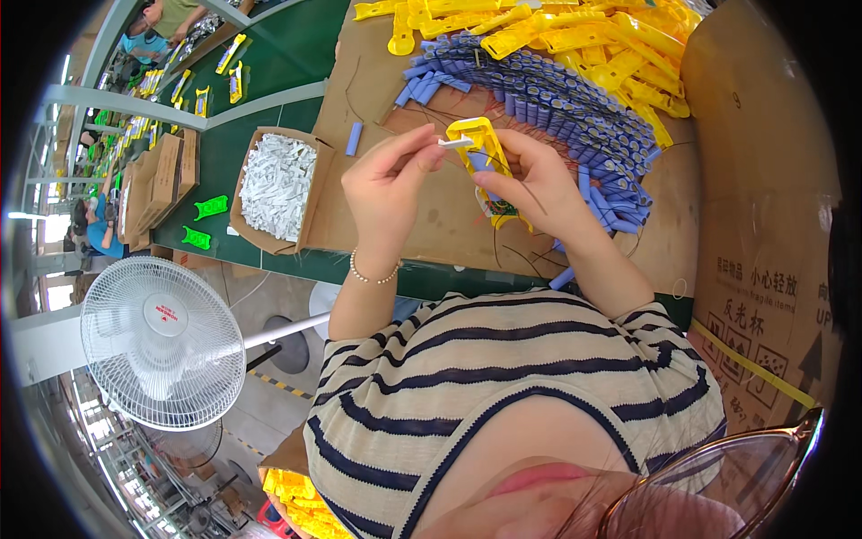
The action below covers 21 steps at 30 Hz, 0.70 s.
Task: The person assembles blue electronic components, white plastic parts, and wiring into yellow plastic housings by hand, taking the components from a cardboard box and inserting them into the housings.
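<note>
In my right hand (pixel 546 176) is a yellow plastic housing (pixel 489 135), tilted up above the cardboard-covered bench. A blue cylindrical battery cell (pixel 479 161) shows inside its frame. Thin dark wires trail below, beside a green circuit board (pixel 499 207) that is partly hidden by the fingers. My left hand (pixel 388 184) pinches a small white strip (pixel 456 142) between thumb and forefinger, its end at the housing's left edge. Whether the strip touches the housing, I cannot tell.
Blue wired cells (pixel 548 99) lie massed behind my right hand, with yellow housings (pixel 620 45) heaped beyond. A carton of white strips (pixel 280 184) stands at left, near two green plastic pieces (pixel 211 207). A white fan (pixel 163 343) stands left; a tall carton (pixel 763 198) rises right.
</note>
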Motion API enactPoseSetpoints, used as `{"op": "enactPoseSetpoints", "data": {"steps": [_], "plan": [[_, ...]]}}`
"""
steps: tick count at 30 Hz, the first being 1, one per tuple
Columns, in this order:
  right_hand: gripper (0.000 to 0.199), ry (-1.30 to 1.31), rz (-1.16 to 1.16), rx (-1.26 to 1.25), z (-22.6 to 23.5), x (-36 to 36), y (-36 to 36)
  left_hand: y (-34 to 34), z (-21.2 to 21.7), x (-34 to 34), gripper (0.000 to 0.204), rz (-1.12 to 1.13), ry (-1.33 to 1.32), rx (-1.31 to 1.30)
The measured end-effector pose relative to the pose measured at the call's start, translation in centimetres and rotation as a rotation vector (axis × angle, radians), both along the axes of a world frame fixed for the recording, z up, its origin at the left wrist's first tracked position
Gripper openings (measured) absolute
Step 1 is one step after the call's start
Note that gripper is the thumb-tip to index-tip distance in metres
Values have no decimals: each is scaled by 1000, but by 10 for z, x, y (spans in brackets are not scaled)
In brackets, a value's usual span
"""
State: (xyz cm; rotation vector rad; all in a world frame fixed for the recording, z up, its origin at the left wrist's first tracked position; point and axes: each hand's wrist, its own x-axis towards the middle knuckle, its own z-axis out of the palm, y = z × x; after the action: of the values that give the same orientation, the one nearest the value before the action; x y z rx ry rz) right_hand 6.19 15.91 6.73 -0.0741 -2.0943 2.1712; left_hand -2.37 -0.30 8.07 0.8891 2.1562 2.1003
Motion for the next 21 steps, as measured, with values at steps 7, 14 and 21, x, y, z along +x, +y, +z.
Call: {"op": "enactPoseSetpoints", "data": {"steps": [7, 14, 21], "plan": [[40, -18, -46, 78, -8, 0, -2, 3, -2, -3, 16, -8, -251, -80], [38, -73, -18, 259, -5, -1, 0, 9, -4, -6, 14, -24, -304, -70], [34, -165, 98, 55, -22, -1, 7, 16, -4, -6, 17, 13, 138, -478]]}}
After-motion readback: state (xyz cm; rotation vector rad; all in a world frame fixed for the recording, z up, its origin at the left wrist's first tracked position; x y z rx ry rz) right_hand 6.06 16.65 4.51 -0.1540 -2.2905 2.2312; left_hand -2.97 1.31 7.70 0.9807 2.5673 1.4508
